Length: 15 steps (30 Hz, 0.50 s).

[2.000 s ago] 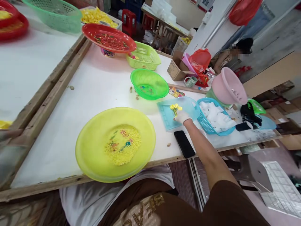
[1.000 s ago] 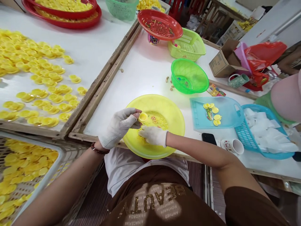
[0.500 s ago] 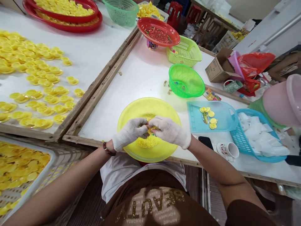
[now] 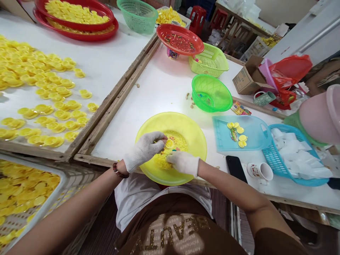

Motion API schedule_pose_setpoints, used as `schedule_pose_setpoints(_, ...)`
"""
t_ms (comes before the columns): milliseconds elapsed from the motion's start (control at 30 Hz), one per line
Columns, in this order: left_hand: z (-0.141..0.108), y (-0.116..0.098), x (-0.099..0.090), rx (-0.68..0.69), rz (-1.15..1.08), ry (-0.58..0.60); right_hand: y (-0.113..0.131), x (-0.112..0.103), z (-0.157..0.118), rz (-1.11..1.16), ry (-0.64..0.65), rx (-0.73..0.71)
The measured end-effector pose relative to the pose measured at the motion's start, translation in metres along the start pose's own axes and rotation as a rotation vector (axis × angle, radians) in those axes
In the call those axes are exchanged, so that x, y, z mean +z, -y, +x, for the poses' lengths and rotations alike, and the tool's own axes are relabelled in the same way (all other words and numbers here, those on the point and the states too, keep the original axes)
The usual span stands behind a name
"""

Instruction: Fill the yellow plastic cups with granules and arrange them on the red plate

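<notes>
My left hand (image 4: 146, 148), in a white glove with bare fingertips, pinches a small round yellow plastic case (image 4: 169, 143) over a wide yellow bowl (image 4: 198, 156). My right hand (image 4: 183, 163), also gloved, dips into the bowl with its fingers drawn together. Its fingertips touch a heap of small yellow pellets (image 4: 162, 163), and whatever they pinch is hidden. Some red and orange bits lie among the pellets at the far side of the heap.
To the right are a blue board (image 4: 255, 136) with yellow cases, a black phone (image 4: 235, 168), a mug (image 4: 259, 171) and a blue basket (image 4: 276, 159). A green bowl (image 4: 212, 88) stands ahead. Many yellow cases (image 4: 47, 85) cover the left table beyond a wooden edge (image 4: 117, 88).
My hands were together at the case. Now my right hand has come away, down to the pellets, while my left keeps the case. The view has shifted slightly.
</notes>
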<state>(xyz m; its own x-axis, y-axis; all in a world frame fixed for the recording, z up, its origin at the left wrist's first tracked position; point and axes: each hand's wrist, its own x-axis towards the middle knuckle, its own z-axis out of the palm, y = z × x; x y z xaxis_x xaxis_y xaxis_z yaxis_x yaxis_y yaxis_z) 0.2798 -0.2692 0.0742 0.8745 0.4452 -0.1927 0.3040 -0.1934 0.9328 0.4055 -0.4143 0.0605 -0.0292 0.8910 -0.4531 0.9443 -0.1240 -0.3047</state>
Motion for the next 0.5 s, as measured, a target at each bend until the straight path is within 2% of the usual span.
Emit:
schedule_pose_setpoints(100, 0.0, 0.002, -0.001, 0.106, 0.262, -0.061, -0.006, -0.02, -0.015, 0.04, -0.08, -0.031)
schedule_pose_setpoints(167, 0.001, 0.003, -0.001, 0.117, 0.312, -0.046, -0.009, -0.035, -0.025, 0.103, -0.211, -0.063)
schedule_pose_setpoints(300, 0.002, 0.0, 0.005, 0.044, 0.101, 0.112, -0.01, -0.05, -0.031, 0.214, -0.48, -0.153)
schedule_pose_setpoints(400, 0.001, -0.001, 0.006, 0.013, -0.047, 0.145, -0.011, -0.05, -0.03, 0.221, -0.536, -0.157)
schedule_pose_setpoints(500, -0.005, -0.003, -0.001, -0.009, -0.11, 0.103, -0.017, -0.048, -0.034, 0.257, -0.546, -0.128)
